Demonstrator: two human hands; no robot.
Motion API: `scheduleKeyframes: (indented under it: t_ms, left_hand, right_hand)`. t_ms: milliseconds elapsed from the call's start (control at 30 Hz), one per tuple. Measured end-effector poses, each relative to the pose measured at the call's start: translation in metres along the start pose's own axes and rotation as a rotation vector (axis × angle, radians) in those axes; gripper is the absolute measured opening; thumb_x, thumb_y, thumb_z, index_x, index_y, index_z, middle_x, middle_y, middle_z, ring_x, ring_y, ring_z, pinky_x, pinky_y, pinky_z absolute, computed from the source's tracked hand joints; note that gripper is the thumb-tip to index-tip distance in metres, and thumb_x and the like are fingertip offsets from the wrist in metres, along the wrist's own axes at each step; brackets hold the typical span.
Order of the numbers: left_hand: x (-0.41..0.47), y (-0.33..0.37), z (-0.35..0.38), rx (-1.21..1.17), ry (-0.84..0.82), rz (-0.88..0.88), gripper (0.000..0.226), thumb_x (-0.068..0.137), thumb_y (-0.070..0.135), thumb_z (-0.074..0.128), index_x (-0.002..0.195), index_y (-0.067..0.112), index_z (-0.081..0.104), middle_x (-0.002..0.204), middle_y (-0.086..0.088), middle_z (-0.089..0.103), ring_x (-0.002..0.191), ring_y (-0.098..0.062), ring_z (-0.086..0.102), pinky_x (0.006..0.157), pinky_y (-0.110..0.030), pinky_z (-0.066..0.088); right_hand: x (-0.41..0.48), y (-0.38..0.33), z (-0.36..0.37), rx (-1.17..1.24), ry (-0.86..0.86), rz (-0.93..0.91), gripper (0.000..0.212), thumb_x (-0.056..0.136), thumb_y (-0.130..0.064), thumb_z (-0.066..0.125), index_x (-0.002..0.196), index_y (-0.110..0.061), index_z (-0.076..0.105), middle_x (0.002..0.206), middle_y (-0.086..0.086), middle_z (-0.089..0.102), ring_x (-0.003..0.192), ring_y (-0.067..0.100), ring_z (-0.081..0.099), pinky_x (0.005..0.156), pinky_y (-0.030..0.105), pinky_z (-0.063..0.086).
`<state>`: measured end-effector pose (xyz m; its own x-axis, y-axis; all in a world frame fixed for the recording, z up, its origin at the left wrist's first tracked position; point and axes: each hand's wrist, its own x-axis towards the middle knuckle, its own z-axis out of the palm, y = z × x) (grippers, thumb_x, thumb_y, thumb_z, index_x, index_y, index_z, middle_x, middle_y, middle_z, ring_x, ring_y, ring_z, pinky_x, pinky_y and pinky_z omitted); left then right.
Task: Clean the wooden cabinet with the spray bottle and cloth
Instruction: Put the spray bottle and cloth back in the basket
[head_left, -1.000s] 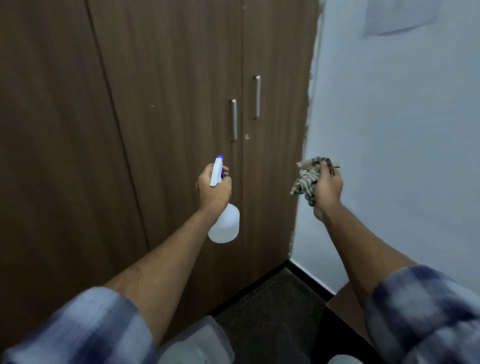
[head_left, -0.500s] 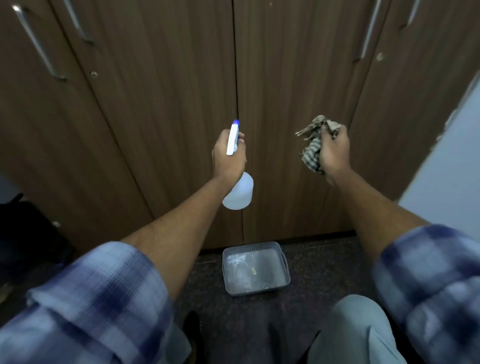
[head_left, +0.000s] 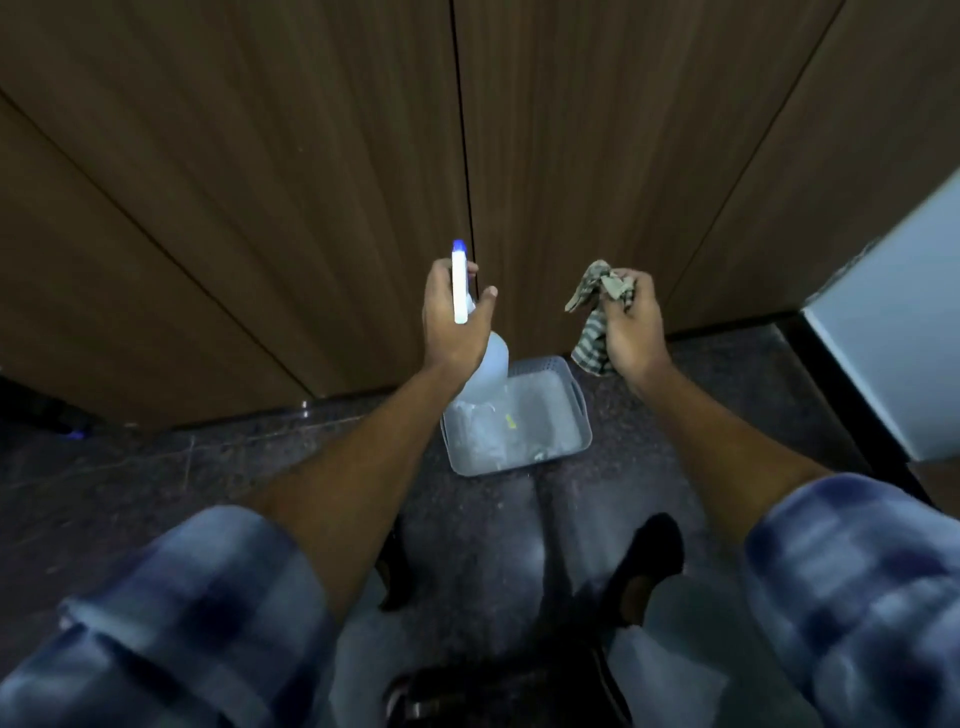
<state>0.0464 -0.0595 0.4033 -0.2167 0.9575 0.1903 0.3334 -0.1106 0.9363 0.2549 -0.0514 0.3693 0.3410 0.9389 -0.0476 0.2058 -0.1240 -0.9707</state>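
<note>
Left hand (head_left: 453, 332) grips spray bottle (head_left: 492, 358), nozzle toward cabinet (head_left: 311, 156); right hand (head_left: 631, 325) clutches cloth (head_left: 592, 332)

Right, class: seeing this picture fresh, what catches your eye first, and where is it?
The white spray bottle with its blue tip, gripped in the left hand at centre, against the dark wooden cabinet. Beside it, the right hand clutches a crumpled checked cloth. Below both, a pale plastic basket sits on the floor by the cabinet.
</note>
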Motion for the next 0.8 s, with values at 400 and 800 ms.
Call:
scheduleKeyframes:
  t_ms: [400, 800]
  left_hand:
    - [0.011, -0.229, 0.094, 0.129, 0.011, -0.083, 0.025, 0.099, 0.02, 0.07, 0.116, 0.005, 0.059, 0.098, -0.002, 0.06, 0.081, -0.011, 0.058, 0.079, -0.035, 0.054]
    - [0.021, -0.353, 0.137, 0.251, -0.032, -0.061, 0.029, 0.101, 0.007, 0.067, 0.119, -0.013, 0.057, 0.113, -0.029, 0.061, 0.102, -0.028, 0.06, 0.092, -0.02, 0.045]
  right_hand:
    - [0.054, 0.238, 0.071, -0.2, -0.093, 0.167, 0.021, 0.103, -0.016, 0.054, 0.123, -0.019, 0.052, 0.107, 0.001, 0.063, 0.099, 0.022, 0.062, 0.083, 0.032, 0.05]
    - [0.092, 0.367, 0.118, -0.497, -0.2, -0.036, 0.035, 0.096, -0.005, 0.048, 0.13, -0.013, 0.05, 0.129, 0.008, 0.052, 0.113, 0.019, 0.054, 0.101, 0.044, 0.05]
